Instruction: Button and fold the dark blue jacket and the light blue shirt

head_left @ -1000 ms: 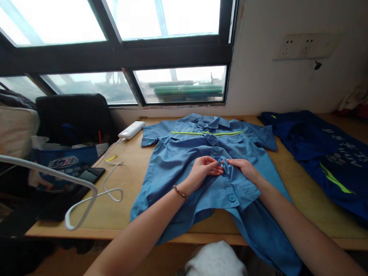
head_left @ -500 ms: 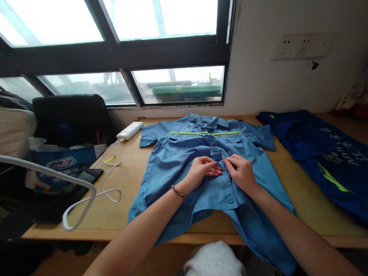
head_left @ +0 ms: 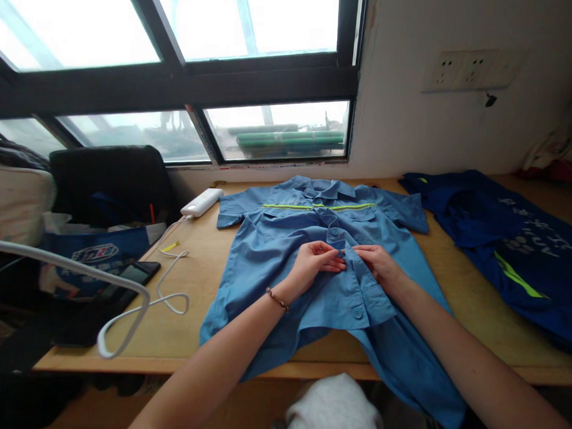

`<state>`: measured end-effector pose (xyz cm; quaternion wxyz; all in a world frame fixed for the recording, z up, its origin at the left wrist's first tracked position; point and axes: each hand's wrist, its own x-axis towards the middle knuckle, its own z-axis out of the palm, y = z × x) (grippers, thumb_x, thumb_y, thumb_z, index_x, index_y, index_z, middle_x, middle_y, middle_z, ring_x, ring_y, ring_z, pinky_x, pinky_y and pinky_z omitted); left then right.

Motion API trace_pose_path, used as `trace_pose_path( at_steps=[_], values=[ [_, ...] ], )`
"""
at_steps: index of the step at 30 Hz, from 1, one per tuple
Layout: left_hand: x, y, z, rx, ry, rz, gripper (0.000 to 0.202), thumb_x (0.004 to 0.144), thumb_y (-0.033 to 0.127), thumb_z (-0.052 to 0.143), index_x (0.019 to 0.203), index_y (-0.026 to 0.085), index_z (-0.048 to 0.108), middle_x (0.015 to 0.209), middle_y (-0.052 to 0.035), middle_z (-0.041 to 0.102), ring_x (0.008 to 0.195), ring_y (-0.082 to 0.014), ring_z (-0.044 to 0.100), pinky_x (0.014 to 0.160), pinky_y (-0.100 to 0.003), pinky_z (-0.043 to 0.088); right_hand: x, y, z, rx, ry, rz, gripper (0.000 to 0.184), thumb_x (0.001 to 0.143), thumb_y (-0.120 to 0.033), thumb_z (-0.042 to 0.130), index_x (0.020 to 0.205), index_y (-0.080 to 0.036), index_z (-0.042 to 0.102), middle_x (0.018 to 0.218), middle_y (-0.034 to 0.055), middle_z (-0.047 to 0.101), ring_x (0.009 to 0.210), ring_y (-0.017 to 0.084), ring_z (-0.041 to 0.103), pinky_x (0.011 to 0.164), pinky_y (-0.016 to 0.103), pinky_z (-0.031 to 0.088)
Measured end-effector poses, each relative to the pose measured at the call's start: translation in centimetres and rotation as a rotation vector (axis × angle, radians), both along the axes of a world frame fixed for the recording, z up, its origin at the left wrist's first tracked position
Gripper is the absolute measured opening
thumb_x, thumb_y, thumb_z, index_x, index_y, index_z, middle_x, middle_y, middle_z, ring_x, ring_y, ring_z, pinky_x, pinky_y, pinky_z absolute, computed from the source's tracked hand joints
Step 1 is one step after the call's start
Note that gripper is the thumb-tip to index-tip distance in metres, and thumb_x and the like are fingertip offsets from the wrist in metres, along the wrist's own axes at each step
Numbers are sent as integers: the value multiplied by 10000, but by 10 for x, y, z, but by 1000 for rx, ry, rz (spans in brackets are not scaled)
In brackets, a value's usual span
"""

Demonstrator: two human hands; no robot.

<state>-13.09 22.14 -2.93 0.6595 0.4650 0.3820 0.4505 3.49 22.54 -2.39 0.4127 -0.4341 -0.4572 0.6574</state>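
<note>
A light blue short-sleeved work shirt (head_left: 269,264) lies front up on the table, its collar at the far end and a yellow-green stripe across the chest. Halfway down the button placket, my left hand (head_left: 312,266) pinches the fabric edge beside a small button (head_left: 341,253). Close by on the right, my right hand (head_left: 382,268) grips the other front panel, its fingers partly hidden by the cloth. One larger-looking button (head_left: 356,313) shows near the hem, and another button (head_left: 332,232) sits above my hands. The lower right front hangs over the table's near edge.
Dark blue garments (head_left: 516,250) with a yellow-green strip lie at the right. Left of the shirt are a white power bank (head_left: 202,202) and its looping cable (head_left: 180,303). Bags and a black chair back (head_left: 110,175) stand far left. A window and wall sockets (head_left: 472,69) are behind the wooden table (head_left: 181,336).
My right hand has shifted slightly right and turned, drawing the right front panel outward, so more of its folded edge shows. My left hand stays nearly in place.
</note>
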Motion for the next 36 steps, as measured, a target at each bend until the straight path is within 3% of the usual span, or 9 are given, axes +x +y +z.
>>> trace_pose_path(
  at_steps=[7, 12, 17, 23, 29, 36],
  values=[
    [0, 0, -2, 25, 1, -23, 252, 694, 335, 647, 759, 105, 566, 696, -81, 667, 647, -170, 644, 652, -284, 527, -3, -1, -4, 380, -350, -146, 273, 596, -384, 650, 713, -142, 696, 654, 43, 668, 582, 164, 589, 541, 253, 433],
    [4, 2, -6, -21, 44, 25, 269, 671, 360, 657, 739, 129, 538, 614, -26, 634, 570, -136, 621, 601, -250, 520, -7, -8, -9, 654, -721, -231, 164, 680, -326, 597, 662, -172, 650, 517, -9, 579, 473, 106, 487, 474, 222, 329],
    [8, 1, -10, -7, 97, 115, 312, 599, 299, 718, 727, 154, 472, 531, 33, 578, 487, -115, 588, 507, -215, 491, -13, -16, -10, 721, -840, -225, 89, 702, -283, 577, 697, -194, 570, 493, -42, 511, 472, 104, 470, 485, 216, 307],
    [9, 0, -12, -38, 35, 143, 363, 594, 276, 718, 781, 171, 426, 520, 51, 558, 459, -92, 550, 500, -202, 460, -15, -9, -15, 581, -560, -130, 184, 661, -291, 624, 774, -188, 522, 456, -81, 425, 431, 82, 397, 462, 204, 285],
    [9, -3, -7, 64, 8, 119, 369, 618, 297, 692, 817, 182, 404, 516, 73, 528, 454, -70, 507, 501, -180, 416, -12, -1, -19, 135, -88, -2, 311, 621, -406, 665, 749, -164, 516, 448, -88, 414, 378, 44, 305, 388, 185, 207],
    [9, -7, -5, 144, -27, 32, 371, 647, 254, 666, 867, 199, 372, 596, 56, 566, 520, -80, 532, 515, -175, 390, -5, -1, -11, -242, 207, 99, 156, 668, -269, 644, 709, -136, 572, 543, -27, 545, 450, 71, 468, 465, 197, 383]
  ],
)
